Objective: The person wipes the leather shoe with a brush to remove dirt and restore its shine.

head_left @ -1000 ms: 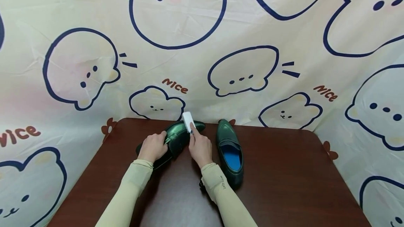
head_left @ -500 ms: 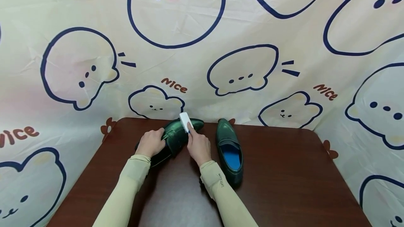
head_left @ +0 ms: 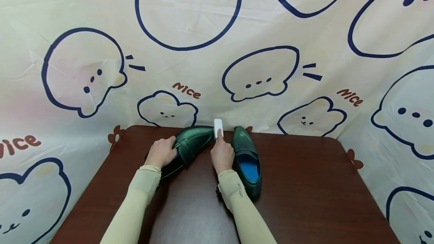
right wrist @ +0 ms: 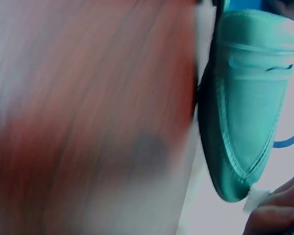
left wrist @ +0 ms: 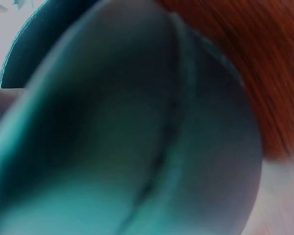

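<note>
My left hand grips a dark green loafer by the side of its opening, the toe pointing to the far right. The loafer's rounded heel fills the left wrist view, blurred. My right hand pinches a small white oblong block, index finger laid along its top. That block is right at the loafer's toe tip; in the right wrist view its pale end shows beside the toe. The block's underside is hidden.
A second green loafer with a blue insole stands just right of my right hand, toe to the back. The brown table ends at a patterned curtain close behind the shoes.
My right hand has moved the white block to the right, from the loafer's upper front to its toe tip. The left hand keeps its grip, and the second loafer stays put.
</note>
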The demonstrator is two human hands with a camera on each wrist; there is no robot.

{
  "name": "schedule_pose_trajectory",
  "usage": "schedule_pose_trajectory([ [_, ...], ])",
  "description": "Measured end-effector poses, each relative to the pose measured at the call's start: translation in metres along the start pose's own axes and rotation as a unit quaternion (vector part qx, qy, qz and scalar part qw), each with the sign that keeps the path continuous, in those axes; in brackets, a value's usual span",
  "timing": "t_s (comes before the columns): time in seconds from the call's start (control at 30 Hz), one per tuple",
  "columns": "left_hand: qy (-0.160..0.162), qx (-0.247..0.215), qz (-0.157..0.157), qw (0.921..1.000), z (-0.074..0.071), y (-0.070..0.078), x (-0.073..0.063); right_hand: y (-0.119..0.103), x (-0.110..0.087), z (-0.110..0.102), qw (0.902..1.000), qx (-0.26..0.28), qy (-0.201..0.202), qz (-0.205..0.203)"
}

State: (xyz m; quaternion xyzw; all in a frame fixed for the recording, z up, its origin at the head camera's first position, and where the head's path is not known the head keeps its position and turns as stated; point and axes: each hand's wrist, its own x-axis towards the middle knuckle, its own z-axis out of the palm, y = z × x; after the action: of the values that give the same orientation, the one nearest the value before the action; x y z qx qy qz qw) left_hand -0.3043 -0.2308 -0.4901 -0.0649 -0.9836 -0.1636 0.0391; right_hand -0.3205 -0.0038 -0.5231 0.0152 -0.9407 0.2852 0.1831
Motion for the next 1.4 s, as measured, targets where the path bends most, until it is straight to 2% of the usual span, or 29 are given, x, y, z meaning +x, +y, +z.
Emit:
schedule_pose_trajectory([
  [0.17,0.001,-0.002,0.004,1.0,0.001,0.0,0.0,-0.009,-0.004,-0.002,0.9961,0.055,-0.029,-0.063],
  [0.27,0.004,0.001,0.0,1.0,0.0,0.001,0.0,-0.012,-0.006,-0.001,0.9917,0.052,-0.054,-0.104],
  [0.33,0.004,0.004,0.001,1.0,0.001,0.001,0.0,-0.013,-0.006,0.0,0.9908,0.032,-0.059,-0.118],
  [0.4,0.004,0.003,0.005,1.0,0.001,0.002,0.0,-0.012,-0.006,0.001,0.992,0.011,-0.053,-0.114],
  [0.5,0.005,0.002,0.006,1.0,0.0,0.002,0.0,-0.008,-0.005,0.003,0.9956,-0.004,-0.035,-0.087],
  [0.67,0.009,0.004,0.003,0.9999,-0.002,0.003,0.0,0.001,-0.001,0.005,0.9998,0.007,0.007,-0.018],
  [0.8,0.006,0.007,0.002,1.0,-0.004,0.002,0.0,0.005,0.0,0.005,0.9994,0.026,0.023,0.009],
  [0.87,0.003,0.009,0.001,1.0,-0.005,0.002,0.0,0.003,0.0,0.004,0.9991,0.04,0.016,0.006],
  [0.97,-0.001,0.01,-0.001,1.0,-0.005,0.002,0.0,-0.005,0.0,0.001,0.9982,0.053,-0.016,-0.021],
  [1.1,0.002,0.009,0.002,1.0,-0.004,0.003,0.001,-0.015,-0.002,-0.001,0.993,0.046,-0.064,-0.088],
  [1.23,0.004,0.008,0.005,0.9999,-0.002,0.004,0.001,-0.016,-0.003,0.0,0.9866,0.03,-0.081,-0.138],
  [1.3,0.005,0.008,0.002,1.0,-0.002,0.004,0.0,-0.015,-0.003,0.001,0.9862,0.024,-0.082,-0.142],
  [1.4,0.006,0.01,-0.002,0.9999,-0.001,0.002,-0.002,-0.011,-0.004,0.002,0.9899,0.024,-0.078,-0.116],
])
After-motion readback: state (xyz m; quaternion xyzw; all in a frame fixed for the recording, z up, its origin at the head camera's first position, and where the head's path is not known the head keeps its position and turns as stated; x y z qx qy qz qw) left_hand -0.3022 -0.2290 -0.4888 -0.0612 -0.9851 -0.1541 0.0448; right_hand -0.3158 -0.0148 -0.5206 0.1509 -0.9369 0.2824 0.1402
